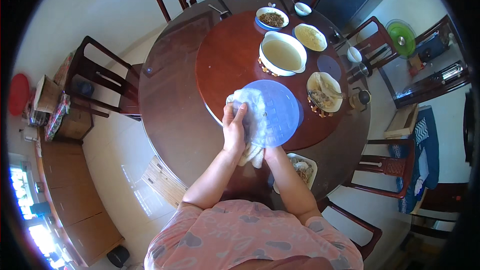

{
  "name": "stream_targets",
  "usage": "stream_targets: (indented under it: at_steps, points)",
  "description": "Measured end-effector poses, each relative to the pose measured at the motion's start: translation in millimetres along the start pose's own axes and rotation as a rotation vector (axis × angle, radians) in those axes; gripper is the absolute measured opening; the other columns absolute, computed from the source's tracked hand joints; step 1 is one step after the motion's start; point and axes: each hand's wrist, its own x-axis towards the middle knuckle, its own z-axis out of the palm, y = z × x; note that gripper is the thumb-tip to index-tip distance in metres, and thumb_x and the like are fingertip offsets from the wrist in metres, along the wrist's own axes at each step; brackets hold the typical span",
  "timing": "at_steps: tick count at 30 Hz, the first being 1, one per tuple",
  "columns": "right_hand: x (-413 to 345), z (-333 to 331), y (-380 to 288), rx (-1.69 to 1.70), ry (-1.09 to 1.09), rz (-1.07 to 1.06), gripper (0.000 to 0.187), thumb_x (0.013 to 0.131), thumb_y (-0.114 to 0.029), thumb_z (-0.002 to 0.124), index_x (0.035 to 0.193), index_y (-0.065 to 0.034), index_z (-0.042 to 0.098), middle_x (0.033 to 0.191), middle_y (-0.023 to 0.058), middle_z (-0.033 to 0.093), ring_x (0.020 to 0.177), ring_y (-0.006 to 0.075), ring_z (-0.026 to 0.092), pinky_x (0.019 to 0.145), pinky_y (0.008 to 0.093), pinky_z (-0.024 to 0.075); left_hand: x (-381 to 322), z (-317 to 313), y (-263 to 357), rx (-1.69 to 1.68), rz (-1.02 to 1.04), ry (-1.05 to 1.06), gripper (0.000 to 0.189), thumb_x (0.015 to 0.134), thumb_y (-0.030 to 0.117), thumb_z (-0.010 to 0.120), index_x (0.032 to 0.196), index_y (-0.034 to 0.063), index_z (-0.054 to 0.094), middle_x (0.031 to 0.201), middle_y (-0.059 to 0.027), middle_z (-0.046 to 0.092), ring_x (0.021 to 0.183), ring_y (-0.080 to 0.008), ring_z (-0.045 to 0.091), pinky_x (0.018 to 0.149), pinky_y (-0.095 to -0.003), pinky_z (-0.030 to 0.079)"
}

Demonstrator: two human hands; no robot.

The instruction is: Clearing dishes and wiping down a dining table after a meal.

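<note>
My left hand point(234, 131) grips a pale cloth point(249, 110), which lies folded over the left edge of a round, translucent blue plastic lid point(281, 112). Under the near edge of that lid is my right hand point(273, 152), its fingers hidden beneath the lid and cloth; it supports the lid from below. Both hands are over the near part of a red-brown turntable point(228, 63). Just beyond the lid stands a white pot of broth point(283, 54). To its right is a bowl of food with a spoon point(324, 92).
Two more dishes, one with minced food point(272, 18) and one yellowish point(310, 37), stand at the turntable's far side. A tray with scraps point(304, 170) lies by my right forearm. A glass pot point(359, 99) is at the right edge. Wooden chairs point(101, 75) surround the round table point(168, 120).
</note>
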Motion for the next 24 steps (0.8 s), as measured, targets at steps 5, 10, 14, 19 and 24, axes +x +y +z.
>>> stream_targets:
  at_steps: [5,10,14,19,24]
  points:
    - [-23,9,-29,-0.049,0.06,-0.095,0.05,0.097,-0.037,0.051,0.134,-0.0051,0.048,0.131,0.0122,0.055,0.116,0.0245,0.056,0.1,0.0398,0.0467,6,-9,0,0.139,0.099,-0.097,0.018,0.094,0.012,0.059,0.109,0.0048,0.054,0.103,-0.0046,0.059,0.095,-0.0138,0.056,0.086,-0.0293,0.045]
    - [-10,-15,-77,-0.005,-0.02,-0.166,0.051,0.101,-0.039,0.043,0.136,-0.0029,0.047,0.133,0.0115,0.055,0.117,0.026,0.055,0.102,0.0403,0.0442,16,-32,-1,0.158,-0.006,-0.083,0.02,0.094,0.014,0.058,0.109,0.001,0.055,0.108,-0.0081,0.058,0.1,-0.0155,0.053,0.094,-0.0302,0.041]
    - [-28,31,-99,-0.262,-0.102,-0.172,0.052,0.099,-0.035,0.049,0.14,-0.0032,0.044,0.131,0.0096,0.055,0.115,0.0233,0.056,0.099,0.0369,0.0455,12,-43,5,0.092,-0.027,-0.122,0.009,0.096,0.014,0.056,0.096,0.0058,0.051,0.097,-0.0056,0.065,0.085,-0.0113,0.058,0.079,-0.0258,0.048]
    - [-4,11,-85,-1.2,-0.074,-0.517,0.05,0.085,-0.006,0.069,0.132,-0.0048,0.053,0.111,0.0055,0.062,0.094,0.0076,0.058,0.077,0.0226,0.0477,-1,-19,20,0.274,0.112,-0.227,0.011,0.1,0.015,0.051,0.097,0.0044,0.051,0.1,-0.0087,0.067,0.088,-0.0121,0.06,0.081,-0.027,0.049]
    - [3,2,-87,-1.094,0.187,-0.308,0.029,0.09,-0.015,0.067,0.114,-0.0002,0.061,0.091,0.0019,0.064,0.077,0.0067,0.059,0.065,0.0225,0.0487,-10,-17,22,0.319,0.192,-0.26,0.014,0.101,0.017,0.05,0.098,0.0033,0.05,0.103,-0.0111,0.068,0.092,-0.0139,0.061,0.085,-0.0289,0.049]
